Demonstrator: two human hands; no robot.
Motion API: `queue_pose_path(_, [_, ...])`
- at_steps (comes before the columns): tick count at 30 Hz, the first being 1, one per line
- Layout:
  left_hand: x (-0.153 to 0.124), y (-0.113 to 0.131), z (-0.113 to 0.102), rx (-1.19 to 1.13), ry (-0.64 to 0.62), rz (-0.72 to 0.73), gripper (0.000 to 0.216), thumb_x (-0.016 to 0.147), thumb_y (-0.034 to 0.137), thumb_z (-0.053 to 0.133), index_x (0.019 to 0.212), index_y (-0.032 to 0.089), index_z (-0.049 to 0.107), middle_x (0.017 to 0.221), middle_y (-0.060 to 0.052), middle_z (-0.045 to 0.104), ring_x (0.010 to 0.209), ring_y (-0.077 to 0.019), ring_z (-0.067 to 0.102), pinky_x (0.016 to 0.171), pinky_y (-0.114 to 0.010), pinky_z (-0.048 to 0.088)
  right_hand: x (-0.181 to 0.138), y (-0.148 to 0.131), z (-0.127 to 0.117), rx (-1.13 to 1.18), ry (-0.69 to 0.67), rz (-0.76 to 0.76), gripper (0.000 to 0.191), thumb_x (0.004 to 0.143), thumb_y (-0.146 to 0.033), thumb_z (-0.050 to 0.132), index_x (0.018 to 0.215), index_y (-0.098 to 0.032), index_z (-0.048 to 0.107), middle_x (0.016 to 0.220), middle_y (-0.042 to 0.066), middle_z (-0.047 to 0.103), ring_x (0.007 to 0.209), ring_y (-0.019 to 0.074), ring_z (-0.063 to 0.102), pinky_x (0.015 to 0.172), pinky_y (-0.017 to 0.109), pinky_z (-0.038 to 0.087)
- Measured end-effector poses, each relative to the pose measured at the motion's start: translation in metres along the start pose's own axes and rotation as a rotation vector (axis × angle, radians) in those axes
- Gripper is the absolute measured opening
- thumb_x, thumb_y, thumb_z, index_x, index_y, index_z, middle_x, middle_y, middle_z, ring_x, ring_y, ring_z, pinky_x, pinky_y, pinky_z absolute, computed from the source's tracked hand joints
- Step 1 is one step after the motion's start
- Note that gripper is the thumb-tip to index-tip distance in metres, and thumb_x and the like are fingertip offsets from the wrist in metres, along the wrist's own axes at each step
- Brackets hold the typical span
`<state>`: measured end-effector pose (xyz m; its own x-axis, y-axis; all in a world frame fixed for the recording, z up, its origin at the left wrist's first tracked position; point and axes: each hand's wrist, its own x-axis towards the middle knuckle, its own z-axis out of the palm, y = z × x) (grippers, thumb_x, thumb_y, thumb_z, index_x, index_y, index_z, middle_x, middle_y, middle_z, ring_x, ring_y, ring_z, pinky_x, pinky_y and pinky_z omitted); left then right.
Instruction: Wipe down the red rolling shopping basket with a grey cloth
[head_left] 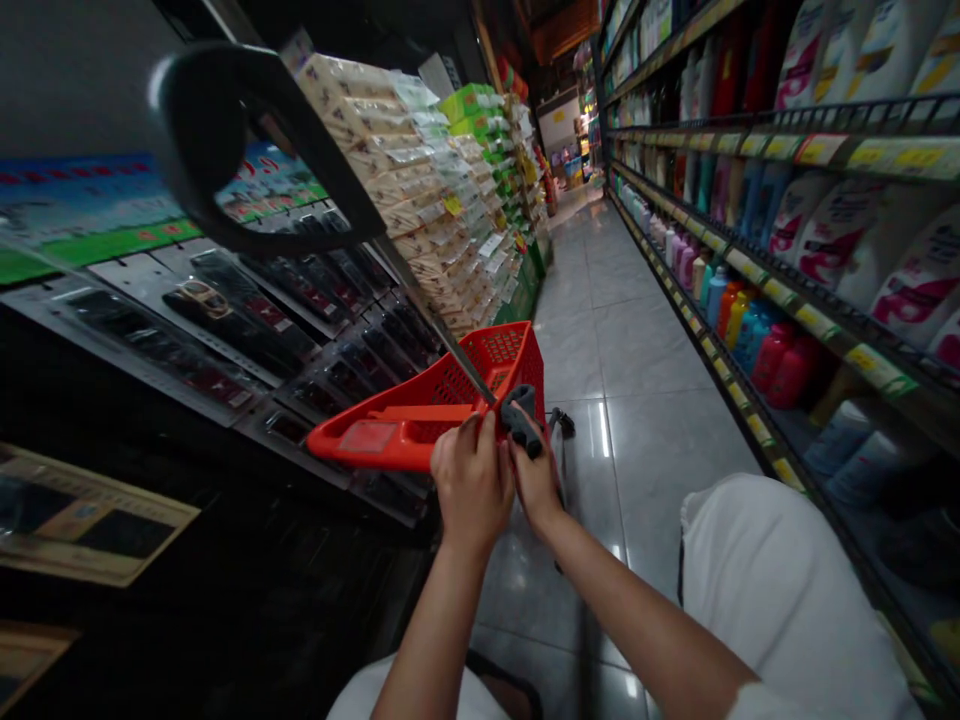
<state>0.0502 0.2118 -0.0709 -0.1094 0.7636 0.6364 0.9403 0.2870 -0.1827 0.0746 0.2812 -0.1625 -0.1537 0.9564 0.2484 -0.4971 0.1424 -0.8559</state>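
A red plastic shopping basket [375,440] with perforated sides sits tilted ahead of me. From its near side a metal pull rod [429,312] rises to the upper left and ends in a black loop handle [300,238]. My left hand [474,485] is closed at the basket's rim, by the rod's lower end; its fingertips are partly hidden. Close beside it, my right hand [538,475] is closed around a dark grey piece [519,408] at the basket's corner, whose exact kind I cannot make out. The two hands nearly touch.
Shelves of shampoo bottles [832,225] line the right side. Packaged goods on hooks [300,290] hang at left, with stacked tissue packs [420,170] beyond. A grey tiled floor [637,310] runs down the aisle. My white-clad knee [780,590] is at lower right.
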Motion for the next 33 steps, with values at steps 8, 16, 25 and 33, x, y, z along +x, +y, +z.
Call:
queue_pose_path(8, [-0.03, -0.098, -0.025, -0.065, -0.025, 0.084, 0.047, 0.094, 0.033, 0.05, 0.14, 0.024, 0.048, 0.139, -0.012, 0.056, 0.128, -0.028, 0.052, 0.107, -0.048, 0.042, -0.003, -0.054, -0.014, -0.148, -0.224, -0.333, 0.046, 0.087, -0.021, 0.051, 0.13, -0.032, 0.059, 0.139, 0.001, 0.057, 0.137, 0.0252, 0.045, 0.118, 0.052, 0.031])
queue_pose_path(16, [-0.028, -0.099, -0.008, -0.205, 0.135, -0.122, 0.033, 0.095, 0.034, 0.049, 0.124, 0.027, 0.064, 0.125, -0.009, 0.066, 0.114, -0.0243, 0.061, 0.099, -0.045, 0.047, -0.015, -0.072, -0.016, -0.536, -0.429, -0.591, 0.057, 0.077, -0.019, 0.058, 0.13, -0.04, 0.058, 0.146, -0.004, 0.05, 0.144, 0.0335, 0.03, 0.116, 0.06, 0.025])
queue_pose_path(25, [-0.024, -0.048, 0.007, -0.169, 0.2, -0.177, 0.039, 0.096, 0.032, 0.047, 0.132, 0.023, 0.057, 0.133, -0.01, 0.062, 0.122, -0.0268, 0.058, 0.104, -0.047, 0.044, -0.001, -0.068, -0.027, -0.762, -0.266, -0.707, 0.052, 0.081, -0.02, 0.052, 0.132, -0.033, 0.056, 0.143, 0.002, 0.052, 0.143, 0.0308, 0.031, 0.116, 0.056, 0.024])
queue_pose_path(33, [-0.03, -0.07, -0.012, -0.147, 0.048, 0.09, 0.043, 0.097, 0.027, 0.042, 0.139, 0.023, 0.049, 0.138, -0.008, 0.059, 0.127, -0.0226, 0.054, 0.106, -0.041, 0.042, 0.045, -0.072, -0.058, -0.866, -0.274, -0.774, 0.048, 0.08, -0.023, 0.053, 0.127, -0.029, 0.06, 0.134, 0.006, 0.057, 0.136, 0.0282, 0.042, 0.113, 0.049, 0.031])
